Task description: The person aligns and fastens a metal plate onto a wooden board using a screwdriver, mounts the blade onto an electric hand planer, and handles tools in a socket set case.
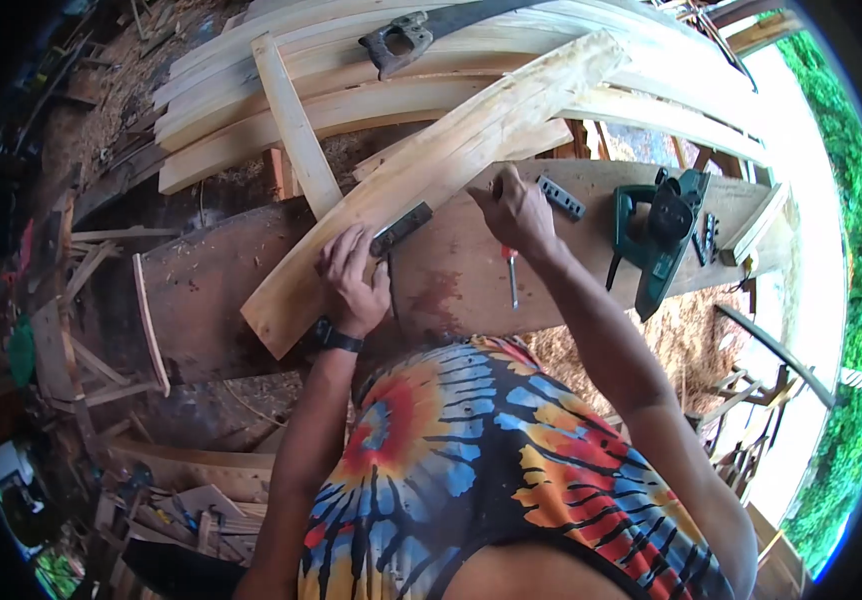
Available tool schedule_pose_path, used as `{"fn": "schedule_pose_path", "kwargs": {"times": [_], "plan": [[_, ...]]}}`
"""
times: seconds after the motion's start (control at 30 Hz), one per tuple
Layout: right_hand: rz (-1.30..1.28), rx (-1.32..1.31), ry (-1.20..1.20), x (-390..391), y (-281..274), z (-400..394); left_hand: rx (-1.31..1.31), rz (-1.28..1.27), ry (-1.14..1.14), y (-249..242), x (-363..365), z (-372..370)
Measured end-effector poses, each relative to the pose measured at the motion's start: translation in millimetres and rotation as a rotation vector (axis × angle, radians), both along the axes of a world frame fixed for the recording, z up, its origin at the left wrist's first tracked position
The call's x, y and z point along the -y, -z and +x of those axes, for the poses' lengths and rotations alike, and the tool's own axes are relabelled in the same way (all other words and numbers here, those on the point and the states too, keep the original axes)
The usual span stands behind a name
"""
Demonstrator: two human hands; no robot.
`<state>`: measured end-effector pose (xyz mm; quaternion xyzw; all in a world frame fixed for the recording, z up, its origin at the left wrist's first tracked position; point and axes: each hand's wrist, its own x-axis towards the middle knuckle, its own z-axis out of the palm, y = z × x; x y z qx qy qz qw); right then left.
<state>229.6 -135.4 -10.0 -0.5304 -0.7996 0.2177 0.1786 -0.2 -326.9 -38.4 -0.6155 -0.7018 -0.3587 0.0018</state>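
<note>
My left hand [354, 280] rests on the near part of a pale wooden plank [421, 180] lying diagonally across the bench, fingers spread and slightly bent. By its fingertips, on the plank's edge, lies a short dark flat metal piece [402, 229]. To the right, my right hand [516, 210] is closed over the bench, beside the plank; whatever its fingers hold is hidden. Below that hand lies a screwdriver [512, 275] with a red handle. A grey slotted piece [561, 197] is just right of the hand.
A green electric planer [659, 235] stands on the brown workbench [201, 290], right of my right forearm. A handsaw [401, 42] lies across stacked boards [351, 105] at the back. Wood shavings [591, 350] and offcuts [176, 515] cover the ground.
</note>
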Motion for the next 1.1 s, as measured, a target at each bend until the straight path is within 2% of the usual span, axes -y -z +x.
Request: {"fn": "schedule_pose_path", "kwargs": {"times": [0.1, 0.2, 0.23, 0.33, 0.47, 0.6, 0.83, 1.1], "plan": [[-0.168, 0.108, 0.191, 7, 17, 13, -0.020, -0.013, -0.045, -3, 6, 1], [-0.048, 0.139, 0.150, 12, 29, 18, -0.029, 0.002, -0.078, 6, 7, 2], [0.074, 0.091, 0.122, 16, 31, 17, -0.017, 0.011, -0.088, 7, 7, 2], [0.457, -0.091, -0.214, 4, 22, 12, 0.009, 0.022, -0.105, 7, 6, 2], [0.408, -0.160, -0.561, -2, 9, -10, 0.005, 0.022, -0.137, 10, 9, 4], [0.360, -0.251, -0.595, -5, 24, -25, -0.057, 0.042, -0.161, 8, 11, 5], [0.346, -0.329, -0.514, -1, 32, -33, -0.058, 0.069, -0.218, 14, 10, 12], [0.358, -0.249, -0.475, 5, 33, -35, -0.023, 0.052, -0.247, 14, 11, 13]]}}
